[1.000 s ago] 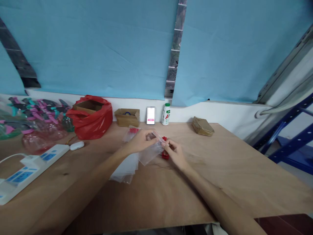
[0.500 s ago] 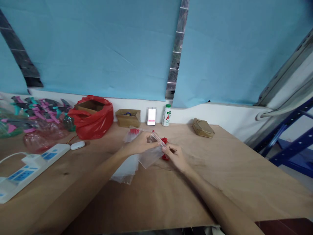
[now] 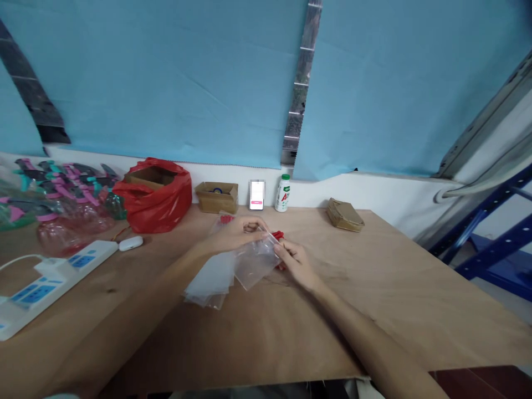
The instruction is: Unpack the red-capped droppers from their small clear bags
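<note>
Between my two hands hangs a clear plastic bag [image 3: 254,269], held by its upper edge. My left hand [image 3: 241,233] is closed on the left part of that edge. The fingers of my right hand [image 3: 297,261] pinch its right end. Behind the bag and my right hand lie some red items [image 3: 278,235], partly hidden, their kind not clear. Several more clear plastic bags [image 3: 211,280] lie in a fanned stack under my left forearm. Past my left wrist, a bag with red pieces [image 3: 226,219] rests on the table.
On the wooden table [image 3: 394,288] stand a red plastic bag with a carton [image 3: 160,202], an open cardboard box [image 3: 216,198], a phone [image 3: 256,197], a white bottle [image 3: 283,194] and a brown package [image 3: 344,214]. At left are spray bottles [image 3: 68,221], a power strip [image 3: 62,282] and a white case [image 3: 131,243].
My left hand has shifted slightly along the bag's upper edge, and the bag hangs more spread out. Less of the red items shows behind it. The camera view has moved slightly.
</note>
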`<action>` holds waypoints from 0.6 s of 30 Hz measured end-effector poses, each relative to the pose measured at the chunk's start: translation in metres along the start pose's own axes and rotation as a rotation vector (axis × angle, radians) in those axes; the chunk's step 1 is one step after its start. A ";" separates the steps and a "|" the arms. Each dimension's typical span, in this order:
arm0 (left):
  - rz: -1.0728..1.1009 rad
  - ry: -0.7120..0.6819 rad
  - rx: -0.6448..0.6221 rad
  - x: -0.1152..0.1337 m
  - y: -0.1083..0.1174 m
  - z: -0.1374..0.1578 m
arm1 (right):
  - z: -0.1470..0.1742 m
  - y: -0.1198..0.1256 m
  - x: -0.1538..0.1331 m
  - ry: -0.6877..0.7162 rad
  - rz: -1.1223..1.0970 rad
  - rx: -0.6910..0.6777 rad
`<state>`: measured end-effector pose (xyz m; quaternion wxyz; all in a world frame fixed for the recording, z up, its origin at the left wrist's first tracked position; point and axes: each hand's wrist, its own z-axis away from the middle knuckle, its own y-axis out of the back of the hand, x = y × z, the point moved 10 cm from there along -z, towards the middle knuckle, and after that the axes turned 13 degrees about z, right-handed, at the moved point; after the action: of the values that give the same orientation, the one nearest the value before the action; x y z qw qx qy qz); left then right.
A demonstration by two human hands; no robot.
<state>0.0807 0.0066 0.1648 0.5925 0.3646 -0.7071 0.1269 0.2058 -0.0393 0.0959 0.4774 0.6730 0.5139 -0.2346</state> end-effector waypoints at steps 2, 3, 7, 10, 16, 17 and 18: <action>-0.040 0.004 0.009 0.006 0.010 0.001 | 0.000 0.001 0.001 0.011 0.008 0.021; -0.054 0.010 0.018 0.009 0.016 0.002 | 0.000 0.001 0.002 0.010 0.012 0.028; -0.049 0.066 0.108 0.018 0.054 0.008 | 0.000 0.005 0.014 -0.037 -0.001 0.078; 0.012 0.083 0.222 0.022 0.090 0.017 | 0.000 0.007 0.019 -0.063 -0.047 0.109; 0.053 0.207 0.226 -0.011 0.130 0.035 | -0.001 0.005 0.015 -0.061 -0.046 0.113; 0.001 0.252 0.162 -0.024 0.129 0.037 | -0.001 0.005 0.015 -0.064 -0.038 0.118; -0.052 0.300 0.103 -0.038 0.126 0.038 | -0.001 0.006 0.017 -0.072 -0.035 0.124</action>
<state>-0.0309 0.0857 0.1511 0.6750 0.3896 -0.5937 0.2005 0.2169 -0.0308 0.0849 0.4490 0.6833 0.4925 -0.2984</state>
